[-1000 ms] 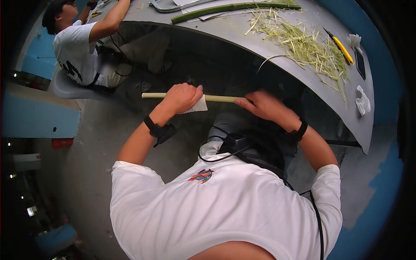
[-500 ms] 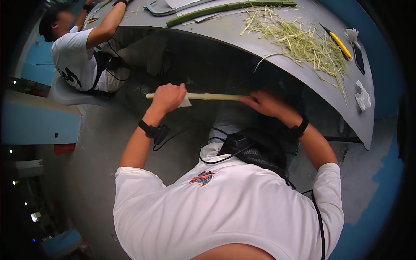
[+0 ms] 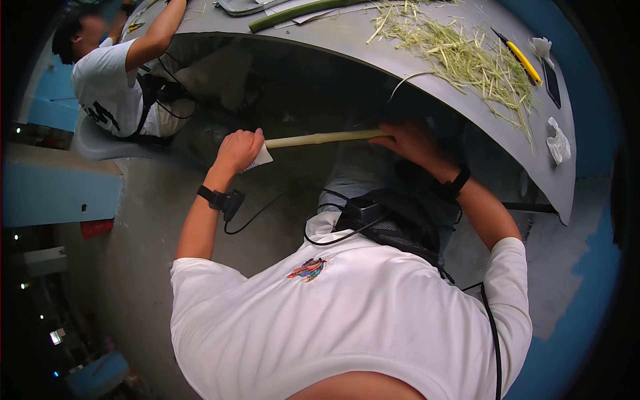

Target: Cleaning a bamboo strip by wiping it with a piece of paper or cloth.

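Observation:
A pale, peeled bamboo stick (image 3: 317, 139) with a raised node stretches between my hands, below the table's edge. My left hand (image 3: 239, 150) is closed around its left end. A small white sheet, like the back of sandpaper (image 3: 263, 158), sticks out from under the fingers against the stick; its other face is hidden. At the other end, my right hand (image 3: 412, 143) grips the stick, thumb along it; dark shadow hides most of those fingers. The stick tilts slightly, its right end higher in view.
On the grey table (image 3: 460, 110) lie a heap of bamboo shavings (image 3: 467, 57), a green bamboo length (image 3: 307, 15), a yellow utility knife (image 3: 523, 60), a dark phone-like slab (image 3: 551, 83) and crumpled tissue (image 3: 558, 143). A co-worker (image 3: 110, 80) sits at the far left. Cables hang near my waist.
My left hand has slid leftward with the white sheet and now covers the stick's left end, which stuck out before. The stick's right end has risen a little in view.

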The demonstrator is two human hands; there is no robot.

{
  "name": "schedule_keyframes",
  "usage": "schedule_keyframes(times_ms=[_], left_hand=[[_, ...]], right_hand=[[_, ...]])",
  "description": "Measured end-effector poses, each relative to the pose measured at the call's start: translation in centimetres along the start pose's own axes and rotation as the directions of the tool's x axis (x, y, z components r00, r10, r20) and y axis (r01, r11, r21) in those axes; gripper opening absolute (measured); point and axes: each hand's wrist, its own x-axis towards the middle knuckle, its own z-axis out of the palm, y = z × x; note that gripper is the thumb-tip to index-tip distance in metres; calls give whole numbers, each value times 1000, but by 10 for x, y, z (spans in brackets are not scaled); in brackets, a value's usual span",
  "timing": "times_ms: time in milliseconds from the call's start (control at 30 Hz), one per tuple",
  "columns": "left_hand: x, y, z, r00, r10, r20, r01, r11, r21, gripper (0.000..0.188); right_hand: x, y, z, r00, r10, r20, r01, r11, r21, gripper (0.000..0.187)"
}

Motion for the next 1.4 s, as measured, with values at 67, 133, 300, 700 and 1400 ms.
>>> schedule_keyframes(times_ms=[67, 133, 300, 700, 1400], left_hand=[[1, 15, 0, 995, 94, -28, -90, 990, 104, 33], [16, 32, 1, 988, 140, -62, -127, 975, 179, 28], [28, 21, 2, 998, 49, -45, -45, 995, 92, 26], [30, 45, 0, 988, 138, -72, -133, 989, 68, 36], [3, 9, 25, 993, -80, -87, 78, 997, -21, 47]], right_hand=[[2, -3, -1, 999, -34, -10, 34, 999, -33, 38], [14, -34, 0, 998, -69, 13, 71, 986, -153, 37], [15, -15, 10, 995, -68, -75, 63, 996, -68, 36], [21, -24, 26, 969, -190, -155, 176, 979, -101, 32], [0, -14, -3, 992, 129, 13, -128, 990, -55, 44]])
